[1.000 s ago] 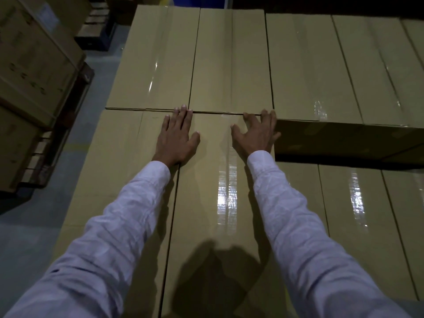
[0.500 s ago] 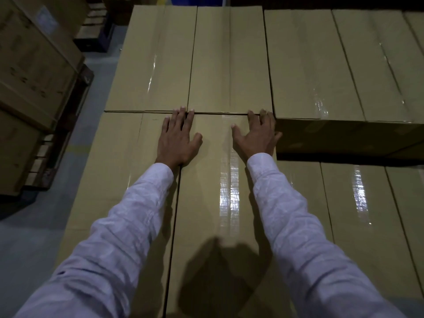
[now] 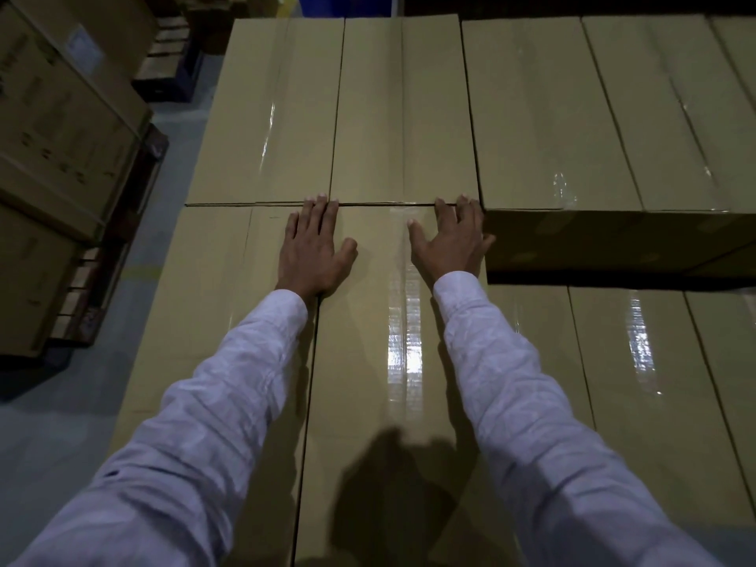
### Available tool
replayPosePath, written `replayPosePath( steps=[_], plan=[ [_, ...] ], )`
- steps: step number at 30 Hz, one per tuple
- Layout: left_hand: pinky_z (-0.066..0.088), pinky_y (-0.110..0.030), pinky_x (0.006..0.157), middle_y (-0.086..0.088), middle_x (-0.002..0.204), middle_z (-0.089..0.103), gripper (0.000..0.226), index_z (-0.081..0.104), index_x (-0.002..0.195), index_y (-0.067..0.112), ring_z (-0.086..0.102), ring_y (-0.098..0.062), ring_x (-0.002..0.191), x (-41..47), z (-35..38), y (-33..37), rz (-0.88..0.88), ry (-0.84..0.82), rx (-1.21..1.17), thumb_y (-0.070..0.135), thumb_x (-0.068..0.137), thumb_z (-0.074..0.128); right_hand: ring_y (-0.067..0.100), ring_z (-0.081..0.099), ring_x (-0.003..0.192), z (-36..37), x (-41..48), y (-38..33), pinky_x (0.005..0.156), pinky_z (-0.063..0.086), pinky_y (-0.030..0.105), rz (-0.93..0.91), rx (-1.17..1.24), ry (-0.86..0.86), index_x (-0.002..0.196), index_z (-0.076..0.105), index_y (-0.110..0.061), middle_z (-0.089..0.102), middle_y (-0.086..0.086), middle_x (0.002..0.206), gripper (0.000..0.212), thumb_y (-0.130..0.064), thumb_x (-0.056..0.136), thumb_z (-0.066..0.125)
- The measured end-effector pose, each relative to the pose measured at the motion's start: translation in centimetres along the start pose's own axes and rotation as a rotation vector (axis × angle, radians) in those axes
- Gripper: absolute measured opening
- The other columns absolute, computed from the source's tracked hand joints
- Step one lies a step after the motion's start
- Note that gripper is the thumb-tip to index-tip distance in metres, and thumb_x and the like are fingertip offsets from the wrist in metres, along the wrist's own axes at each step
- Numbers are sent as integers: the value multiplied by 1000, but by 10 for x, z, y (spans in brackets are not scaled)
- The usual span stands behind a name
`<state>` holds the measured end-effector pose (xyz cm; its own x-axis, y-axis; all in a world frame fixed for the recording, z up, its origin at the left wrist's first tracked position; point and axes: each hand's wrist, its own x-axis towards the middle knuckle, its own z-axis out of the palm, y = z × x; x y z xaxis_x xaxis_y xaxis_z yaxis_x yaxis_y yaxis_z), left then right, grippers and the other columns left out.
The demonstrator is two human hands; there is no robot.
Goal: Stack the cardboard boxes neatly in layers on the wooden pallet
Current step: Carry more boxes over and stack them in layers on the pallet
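Note:
Long tan cardboard boxes sealed with clear tape lie side by side in a flat layer. My left hand (image 3: 313, 249) and my right hand (image 3: 448, 239) rest flat, fingers spread, on the far end of the near box (image 3: 380, 362). Their fingertips reach the seam where this box meets the far box (image 3: 403, 112). A neighbouring box (image 3: 212, 313) lies to its left. The boxes at the right front (image 3: 638, 386) sit one layer lower. The pallet under the stack is hidden.
A block of boxes (image 3: 593, 116) at the back right stands level with the top layer, its dark side facing me. Another stack of printed cartons (image 3: 53, 157) on a wooden pallet (image 3: 94, 288) stands left, across a strip of grey floor (image 3: 53, 423).
Both hands stay flat on the near box. The box and hands have edged slightly forward, and the seam to the far box looks tight.

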<state>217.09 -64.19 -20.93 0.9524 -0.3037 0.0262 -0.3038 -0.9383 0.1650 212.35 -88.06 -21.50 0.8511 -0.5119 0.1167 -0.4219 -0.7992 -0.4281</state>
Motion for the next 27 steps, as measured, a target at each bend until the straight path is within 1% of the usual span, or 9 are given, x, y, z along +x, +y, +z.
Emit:
replayPosePath(
  steps=[2,7,10,13,17,23,27],
  plan=[
    [4,-48,133,-3,180,6,81,13,171,21,1,-20,165,1,-1,0,0,-1,-6,58,100,29,25,20,161,0,1,-1,114,31,69,-1,-5,-4,152,53,-32,37,7,169,70,-71,94,49],
    [4,-48,133,-4,180,5,82,12,171,21,0,-21,166,-2,-2,-1,8,-8,-17,58,100,27,26,14,163,4,0,0,114,28,71,-3,-11,-52,156,46,-32,28,7,173,72,-72,96,45],
    [4,-49,133,-5,180,4,82,12,171,21,0,-21,166,-2,-4,-1,17,-6,-24,59,100,27,27,10,164,5,3,0,114,25,75,5,33,-67,156,45,-31,25,7,173,71,-69,97,48],
    [4,-49,133,-6,179,7,82,14,171,20,2,-23,165,0,-5,-2,17,-1,-25,59,100,28,28,8,164,1,9,-1,116,23,75,1,45,-106,157,43,-31,22,7,174,69,-65,98,54],
    [8,-51,132,-9,178,12,82,18,170,18,7,-26,165,0,-4,-3,24,17,-22,58,100,31,29,10,163,-2,11,-1,117,25,74,-5,34,-123,157,44,-31,23,6,173,68,-63,98,58],
    [6,-52,132,-7,178,13,78,21,169,19,7,-25,165,-1,-4,-3,42,27,-68,56,102,35,29,17,161,1,3,-3,120,15,69,-51,-45,-76,150,49,-35,31,5,171,60,-61,96,55],
    [6,-51,133,-7,178,13,77,22,168,18,6,-25,165,-16,-4,-1,52,38,-99,55,103,37,28,18,162,1,-16,-6,122,11,65,-85,-36,-55,146,54,-34,34,6,170,55,-56,96,57]
  ],
)
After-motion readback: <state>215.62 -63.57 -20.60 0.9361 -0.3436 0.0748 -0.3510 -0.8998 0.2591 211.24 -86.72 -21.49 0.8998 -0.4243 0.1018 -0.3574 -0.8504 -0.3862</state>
